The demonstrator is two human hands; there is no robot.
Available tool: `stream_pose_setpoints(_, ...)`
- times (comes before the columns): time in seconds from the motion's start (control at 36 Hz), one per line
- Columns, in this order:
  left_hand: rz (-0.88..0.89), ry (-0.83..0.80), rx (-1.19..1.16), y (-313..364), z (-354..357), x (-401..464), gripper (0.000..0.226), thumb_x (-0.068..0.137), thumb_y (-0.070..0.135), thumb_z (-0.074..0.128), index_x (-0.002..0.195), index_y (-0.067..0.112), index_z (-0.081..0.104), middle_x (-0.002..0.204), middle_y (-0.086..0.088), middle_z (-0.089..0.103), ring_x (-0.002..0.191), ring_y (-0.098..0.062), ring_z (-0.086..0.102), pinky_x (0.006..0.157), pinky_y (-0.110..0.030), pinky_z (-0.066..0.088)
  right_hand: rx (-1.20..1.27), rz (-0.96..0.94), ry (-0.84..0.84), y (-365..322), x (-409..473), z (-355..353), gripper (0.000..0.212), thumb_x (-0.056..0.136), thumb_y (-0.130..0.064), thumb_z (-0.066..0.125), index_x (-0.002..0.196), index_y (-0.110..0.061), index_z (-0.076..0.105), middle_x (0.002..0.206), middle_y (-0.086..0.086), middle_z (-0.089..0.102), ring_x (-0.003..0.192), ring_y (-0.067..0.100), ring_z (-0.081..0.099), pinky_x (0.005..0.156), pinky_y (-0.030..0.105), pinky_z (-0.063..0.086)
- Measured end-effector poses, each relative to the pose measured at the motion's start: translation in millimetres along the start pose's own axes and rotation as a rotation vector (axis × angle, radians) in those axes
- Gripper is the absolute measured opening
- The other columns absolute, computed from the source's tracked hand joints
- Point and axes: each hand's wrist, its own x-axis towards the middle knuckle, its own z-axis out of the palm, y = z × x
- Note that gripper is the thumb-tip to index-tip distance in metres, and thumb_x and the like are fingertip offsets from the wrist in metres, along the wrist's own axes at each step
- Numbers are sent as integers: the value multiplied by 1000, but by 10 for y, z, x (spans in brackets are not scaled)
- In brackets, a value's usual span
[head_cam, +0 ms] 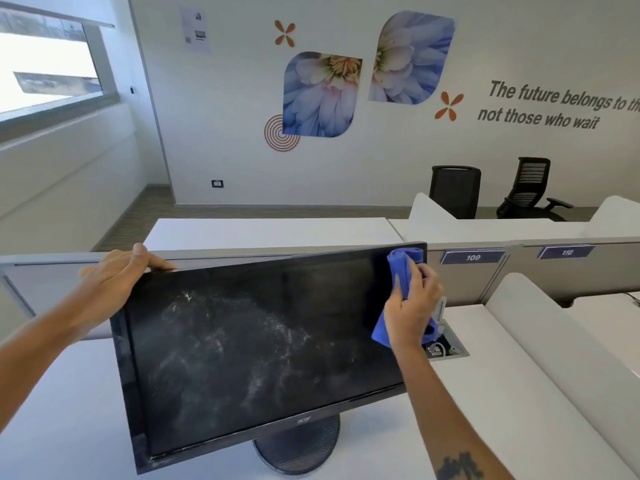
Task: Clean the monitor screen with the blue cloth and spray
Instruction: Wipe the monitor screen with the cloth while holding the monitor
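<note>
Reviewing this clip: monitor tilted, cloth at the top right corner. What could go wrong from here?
1. The monitor leans on its round stand; only the left hand steadies its top left corner, so hard wiping may tip or twist it.
2. The right hand holds the cloth bunched at the corner; white smears across the screen's middle may just be spread about.
3. An open cable box sits beside the cloth's hanging end, which could snag.

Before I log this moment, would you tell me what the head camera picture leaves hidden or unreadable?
- Spray bottle: nowhere in the head view, so its place is unknown.
- Screen under the blue cloth and right hand: covered, so its state there is unseen.
- Wall quote: first line cut off by the right edge.
- Wall notice: too small to read.
- Desk cable box: partly behind the hand and cloth.
- Monitor back: faces away; left hand fingers vanish behind it.
</note>
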Motion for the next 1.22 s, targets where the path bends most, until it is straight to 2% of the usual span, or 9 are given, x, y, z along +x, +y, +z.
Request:
stream_pose_setpoints(0.14, -4, 1, 13, -37, 4, 12, 75, 97, 86, 4, 108, 60, 74, 112, 26, 61, 121, -21, 53, 116, -60, 34, -4, 21, -31, 179, -282, -14, 53, 93, -1, 69, 144, -14, 59, 133, 5, 53, 116, 23, 49, 96, 31, 46)
stream_pose_setpoints(0.39, 12, -38, 5, -111, 15, 103, 92, 87, 96, 10, 114, 41, 78, 109, 23, 64, 121, -30, 59, 116, -65, 35, -64, 295, -45, 637, -1665, -54, 47, 97, 4, 66, 143, 0, 57, 134, 15, 52, 113, 38, 54, 90, 61, 57)
stream_pose_setpoints(0.5, 10, -73, -1, -101, 11, 109, 78, 101, 78, 16, 114, 34, 79, 110, 8, 68, 121, -39, 61, 112, -64, 38, -6, 267, -28, 334, -1445, 33, 48, 98, -6, 63, 145, -4, 57, 133, 13, 52, 113, 32, 53, 93, 53, 56)
stream_pose_setpoints(0.58, 20, -72, -10, -33, 4, 82, 72, 104, 66, 16, 113, 33, 80, 109, 8, 68, 120, -40, 62, 112, -65, 37, 46, 56, -129, -144, -1503, 173, 57, 91, -8, 63, 147, -10, 58, 134, 6, 52, 111, 25, 51, 93, 39, 47)
stream_pose_setpoints(0.75, -49, -84, -23, 101, -23, 13, 89, 92, 85, 6, 107, 38, 80, 121, -2, 69, 126, -34, 55, 119, -67, 29, 59, -541, -554, -806, -2312, 327, 76, 95, -25, 57, 165, -32, 32, 152, -2, 37, 115, 27, 47, 101, 44, 39)
stream_pose_setpoints(0.86, -65, -89, -27, 142, -29, -14, 90, 88, 90, 3, 103, 44, 80, 121, -1, 67, 128, -34, 54, 119, -66, 29, -58, -806, -636, -680, -2118, 214, 71, 90, -22, 58, 158, -38, 42, 145, -9, 43, 108, 24, 52, 90, 42, 41)
stream_pose_setpoints(0.94, -39, -91, -53, 172, -29, -15, 86, 91, 85, 5, 100, 44, 80, 125, -2, 65, 132, -34, 51, 121, -66, 27, -116, -639, -450, -471, -1673, 128, 66, 92, -17, 60, 153, -37, 50, 139, -4, 52, 100, 28, 58, 83, 43, 41)
stream_pose_setpoints(1.11, -69, -104, -70, 164, -35, -64, 84, 93, 83, 7, 107, 42, 79, 132, -7, 60, 136, -34, 46, 126, -61, 23, -96, 151, -8, -465, -749, 141, 60, 89, -1, 74, 146, -11, 60, 133, 13, 62, 111, 35, 62, 84, 56, 59)
stream_pose_setpoints(1.22, -83, -117, -101, 178, -65, -79, 88, 90, 86, 8, 109, 39, 80, 134, -10, 59, 138, -37, 46, 126, -63, 24, -89, -45, -78, -981, -870, 319, 61, 89, -8, 69, 148, -15, 58, 141, 11, 58, 116, 36, 57, 98, 55, 52)
